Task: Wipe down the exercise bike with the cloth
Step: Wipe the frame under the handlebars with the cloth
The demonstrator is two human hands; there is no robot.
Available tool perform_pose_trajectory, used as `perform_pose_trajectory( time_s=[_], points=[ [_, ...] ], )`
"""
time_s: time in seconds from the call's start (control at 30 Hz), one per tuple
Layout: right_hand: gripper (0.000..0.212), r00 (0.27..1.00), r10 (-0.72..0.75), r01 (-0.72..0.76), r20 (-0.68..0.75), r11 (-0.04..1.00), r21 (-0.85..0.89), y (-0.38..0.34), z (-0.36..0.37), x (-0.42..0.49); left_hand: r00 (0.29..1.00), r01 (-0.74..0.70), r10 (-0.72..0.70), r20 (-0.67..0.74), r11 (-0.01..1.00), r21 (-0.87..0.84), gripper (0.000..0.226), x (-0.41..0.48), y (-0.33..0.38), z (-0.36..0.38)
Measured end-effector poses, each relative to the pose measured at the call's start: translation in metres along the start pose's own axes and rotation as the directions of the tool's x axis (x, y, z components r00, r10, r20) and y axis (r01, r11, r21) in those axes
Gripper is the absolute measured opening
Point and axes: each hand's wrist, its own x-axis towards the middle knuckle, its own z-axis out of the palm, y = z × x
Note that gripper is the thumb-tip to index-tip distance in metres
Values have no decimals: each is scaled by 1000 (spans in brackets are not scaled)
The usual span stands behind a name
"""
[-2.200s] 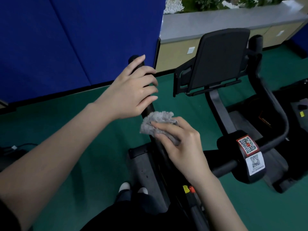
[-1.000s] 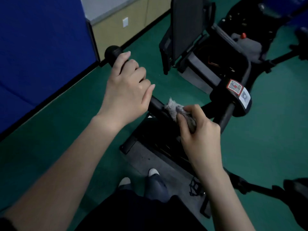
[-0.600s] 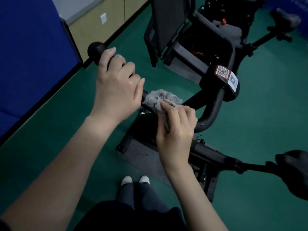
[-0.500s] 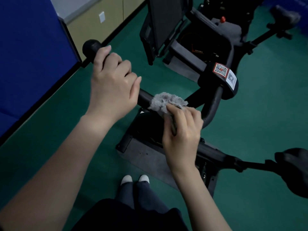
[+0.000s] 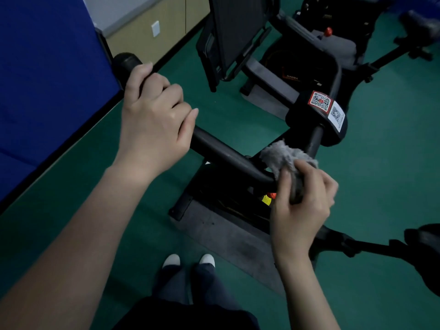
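**Head view.** My left hand (image 5: 152,120) grips the outer end of the black handlebar (image 5: 226,156), with its fingers (image 5: 176,96) curled over it. This steadies the exercise bike (image 5: 226,191). My right hand (image 5: 302,206) holds the grey cloth (image 5: 283,156), fingers and thumb closed round it and the bar at the inner bend, just below the centre clamp (image 5: 307,115).

**Step in hand (my judgement):** wiping the handlebar; the task is only partly done.

**Next move:** slide the cloth along the bar with firm contact, then go on to the clamp.

**Count:**
- Cloth: one
- Hands: two
- QR labels (image 5: 320,101) on the clamp: two
- White shoe toes (image 5: 171,260) on the floor (image 5: 381,163): two
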Motion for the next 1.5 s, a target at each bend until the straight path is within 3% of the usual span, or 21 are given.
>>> perform_pose_trajectory(
  time_s=[0.13,0.33,0.4,0.43,0.5,0.57,0.73,0.9,1.0,1.17,1.33,1.5],
  points=[
    [17,966,247,-231,-82,959,166,-9,4,-9,1000,-11,11,-1,1000,-5,41,-1,-1,1],
    [20,836,535,-460,-120,803,378,-25,4,-25,999,-39,38,-7,999,-33,41,-1,-3,1],
    [19,720,690,-569,-69,645,509,-32,9,-33,999,-47,46,-11,998,-41,41,0,-3,1],
    [18,640,768,-613,-11,519,596,-37,13,-38,999,-51,50,-16,998,-47,40,0,-4,0],
    [17,504,852,-605,142,231,762,-48,23,-48,998,-58,56,-27,996,-61,40,0,-5,0],
    [19,449,856,-551,257,39,833,-61,36,-57,997,-74,73,-26,994,-76,41,0,-6,0],
    [24,413,821,-564,393,-108,818,-96,72,-61,994,-105,104,-18,991,-80,44,1,-11,1],
    [16,380,700,-577,604,-331,747,-114,102,-44,988,-155,153,-20,983,-102,42,1,-15,-1],
    [17,392,627,-574,674,-405,711,-112,104,-39,986,-166,167,-5,975,-148,41,0,-18,-2],
    [41,425,649,-532,631,-385,754,-88,88,-37,986,-161,165,11,974,-162,43,1,-18,-2],
    [23,469,595,-541,652,-390,745,-88,90,-40,988,-150,153,7,977,-154,42,1,-16,-2],
    [23,500,534,-580,682,-379,721,-93,102,-40,989,-146,148,3,978,-146,42,1,-15,0]
  ],
)
